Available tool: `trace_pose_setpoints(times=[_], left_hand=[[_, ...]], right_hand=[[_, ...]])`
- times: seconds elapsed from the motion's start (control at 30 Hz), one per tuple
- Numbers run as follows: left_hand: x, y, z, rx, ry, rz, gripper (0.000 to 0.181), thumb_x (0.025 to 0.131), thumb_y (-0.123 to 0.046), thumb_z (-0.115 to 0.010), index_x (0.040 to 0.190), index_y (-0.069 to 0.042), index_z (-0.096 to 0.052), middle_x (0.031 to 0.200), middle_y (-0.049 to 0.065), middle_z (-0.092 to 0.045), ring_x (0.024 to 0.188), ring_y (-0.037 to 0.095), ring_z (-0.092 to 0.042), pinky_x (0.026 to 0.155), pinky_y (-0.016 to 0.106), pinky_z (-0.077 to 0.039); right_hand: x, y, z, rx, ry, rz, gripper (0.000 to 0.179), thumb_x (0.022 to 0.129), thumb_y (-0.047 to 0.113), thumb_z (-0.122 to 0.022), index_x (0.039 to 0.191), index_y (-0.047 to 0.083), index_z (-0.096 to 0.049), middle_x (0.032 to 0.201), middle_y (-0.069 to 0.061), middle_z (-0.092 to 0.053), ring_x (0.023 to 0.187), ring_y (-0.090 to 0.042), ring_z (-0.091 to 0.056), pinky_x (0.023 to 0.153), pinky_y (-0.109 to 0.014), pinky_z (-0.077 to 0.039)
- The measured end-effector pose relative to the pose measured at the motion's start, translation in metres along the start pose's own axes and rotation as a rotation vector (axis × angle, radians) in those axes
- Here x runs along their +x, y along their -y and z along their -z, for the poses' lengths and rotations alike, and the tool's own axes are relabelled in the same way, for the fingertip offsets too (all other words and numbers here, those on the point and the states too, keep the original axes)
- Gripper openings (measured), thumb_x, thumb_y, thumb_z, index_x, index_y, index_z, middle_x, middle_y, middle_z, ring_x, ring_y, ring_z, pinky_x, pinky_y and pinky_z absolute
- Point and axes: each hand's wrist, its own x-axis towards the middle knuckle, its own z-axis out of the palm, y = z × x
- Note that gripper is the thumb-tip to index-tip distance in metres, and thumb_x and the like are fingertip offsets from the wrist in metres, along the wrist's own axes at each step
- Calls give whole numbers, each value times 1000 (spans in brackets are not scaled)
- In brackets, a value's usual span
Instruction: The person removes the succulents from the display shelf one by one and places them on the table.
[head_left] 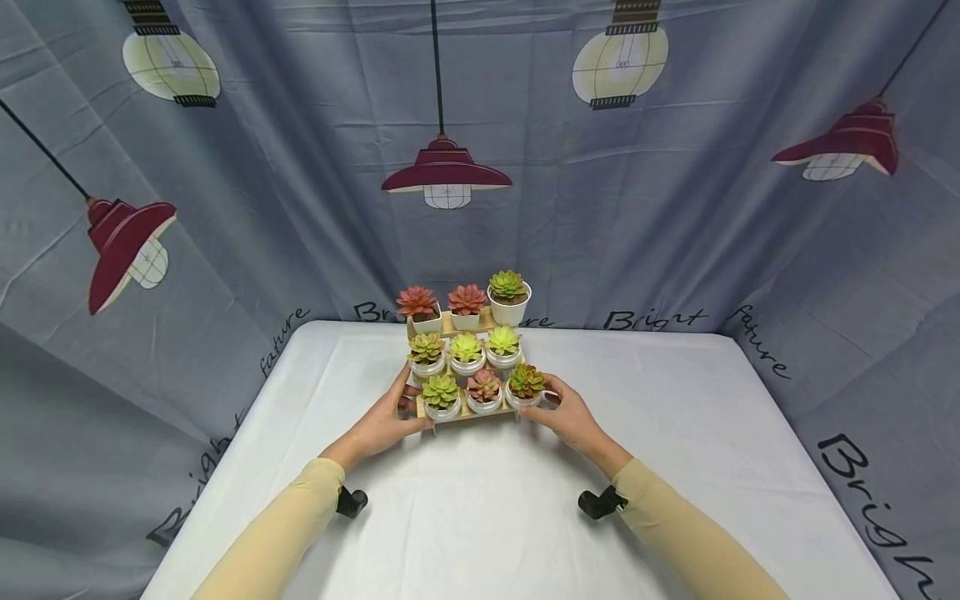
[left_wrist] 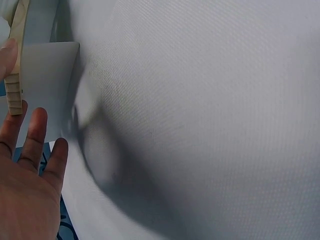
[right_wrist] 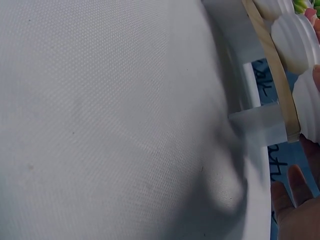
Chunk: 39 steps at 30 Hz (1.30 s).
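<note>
A three-tier wooden stand point(head_left: 447, 325) holds several small artificial succulents in white pots, in three rows. My left hand point(head_left: 378, 427) grips the left end of its lowest shelf; in the left wrist view the thumb lies against the wooden board point(left_wrist: 16, 62), with other fingers extended below. At the opposite end, my right hand point(head_left: 573, 419) holds the front-right pot, with its green-and-red succulent point(head_left: 527, 381), between thumb and fingers. In the right wrist view fingertips touch this white pot point(right_wrist: 306, 107) just above the shelf's end. White supports point(right_wrist: 260, 125) stand under the shelf.
The stand is near the back edge of a table covered with a white cloth point(head_left: 480, 517). Behind and around hangs a grey-blue curtain point(head_left: 300, 208) printed with lamps and lettering. Black wrist cameras point(head_left: 600, 504) sit on both wrists.
</note>
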Motion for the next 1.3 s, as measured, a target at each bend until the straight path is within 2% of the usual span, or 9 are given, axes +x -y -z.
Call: trace_pose_setpoints(times=[0.37,0.67,0.87,1.1,1.3], left_hand=[[0,-1,1,3,3,6,118,88,-31,-84,166,-30,5,136,6,-53,110,20,-56,100,47,-45],[0,-1,0,-4,4,17,119,87,-33,-85,166,-31,5,137,5,-53,111,20,-57,100,47,-45],[0,-1,0,-10,0,16,118,87,-32,-84,165,-32,5,137,6,-53,110,20,-57,97,45,-47],[0,2,0,2,-5,16,118,87,-33,-84,165,-31,4,137,6,-53,109,20,-57,97,46,-46],[1,3,0,3,6,21,119,87,-35,-84,165,-32,6,138,6,-52,111,20,-56,100,47,-46]], right_hand=[[-5,3,8,2,-6,-2,84,88,31,-83,156,9,-40,154,-21,-41,140,-47,-39,109,-61,-40],[-10,-4,28,9,-41,-1,85,88,32,-83,156,8,-40,154,-21,-41,141,-46,-39,110,-58,-40],[-10,-12,45,-34,-81,-27,89,88,37,-83,158,7,-37,155,-21,-40,142,-45,-38,112,-57,-38],[-5,-22,61,-87,-113,-7,89,89,36,-82,157,3,-36,155,-22,-40,143,-42,-36,116,-55,-32],[3,-28,70,-122,-125,-57,92,89,40,-81,159,3,-32,156,-27,-36,145,-46,-31,118,-58,-28]])
